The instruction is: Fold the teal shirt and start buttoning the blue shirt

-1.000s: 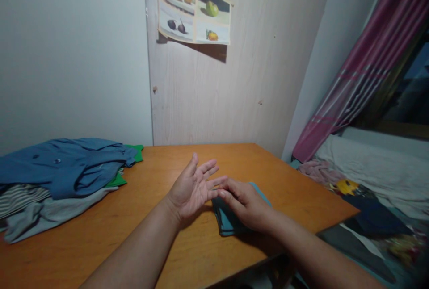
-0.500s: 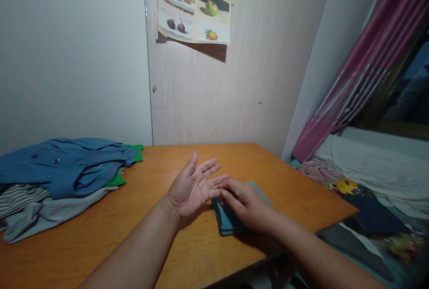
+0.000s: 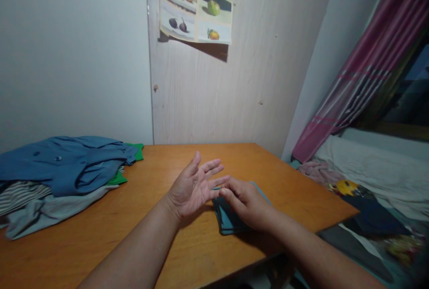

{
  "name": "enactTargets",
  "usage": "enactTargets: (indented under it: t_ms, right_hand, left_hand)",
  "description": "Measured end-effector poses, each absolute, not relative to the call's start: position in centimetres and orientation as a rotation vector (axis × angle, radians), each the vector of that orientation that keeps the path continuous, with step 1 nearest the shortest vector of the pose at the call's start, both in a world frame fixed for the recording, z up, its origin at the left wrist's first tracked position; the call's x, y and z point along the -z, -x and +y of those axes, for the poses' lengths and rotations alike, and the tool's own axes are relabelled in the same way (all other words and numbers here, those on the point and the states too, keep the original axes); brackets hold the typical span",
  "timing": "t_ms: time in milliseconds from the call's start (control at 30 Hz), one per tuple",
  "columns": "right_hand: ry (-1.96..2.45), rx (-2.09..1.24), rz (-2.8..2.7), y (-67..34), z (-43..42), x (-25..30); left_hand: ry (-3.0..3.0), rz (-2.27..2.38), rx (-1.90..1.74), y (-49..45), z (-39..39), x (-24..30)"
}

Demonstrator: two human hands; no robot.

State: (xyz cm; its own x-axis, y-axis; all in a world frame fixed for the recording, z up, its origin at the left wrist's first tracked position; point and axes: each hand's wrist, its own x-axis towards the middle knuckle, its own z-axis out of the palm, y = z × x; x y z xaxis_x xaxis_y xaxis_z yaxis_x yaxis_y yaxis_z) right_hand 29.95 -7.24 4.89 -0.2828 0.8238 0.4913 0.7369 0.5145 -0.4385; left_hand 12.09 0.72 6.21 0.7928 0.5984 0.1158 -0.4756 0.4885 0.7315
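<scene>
My left hand is palm up above the table, fingers spread and nothing lying in it. My right hand pinches the little finger of my left hand between thumb and fingers. Beneath my right hand a folded dark and teal cloth lies on the table, partly covered from view by both hands. Whether my right hand touches the cloth I cannot tell.
The wooden table has a pile of clothes at its left, with a blue buttoned garment on top. Beyond its right edge are white bedding and a pink curtain. Fruit pictures hang on the wall.
The hands keep the same pose, my right hand on the little finger of my left. The whole view has shifted very slightly.
</scene>
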Motion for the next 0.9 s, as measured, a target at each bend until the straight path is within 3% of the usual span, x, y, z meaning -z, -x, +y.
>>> enactTargets:
  t_ms: [233,467,700,900]
  right_hand:
    - [1.185,-0.25,-2.032,-29.7,-7.2,-5.1]
    - [1.319,-0.125,-2.024,-29.8,-6.8,-4.5]
    - [1.261,-0.368,-1.91,-30.4,-6.2,-4.5]
    - [1.366,-0.233,-1.784,-31.6,-5.9,-4.0]
  left_hand:
    - [-0.794,0.131,-0.672,-12.1,0.6,-6.4]
    - [-0.786,0.162,-0.646,-12.2,0.5,-6.2]
    - [-0.778,0.225,-0.698,-12.7,0.6,-6.2]
    - [-0.79,0.346,-0.754,-12.8,1.3,-5.7]
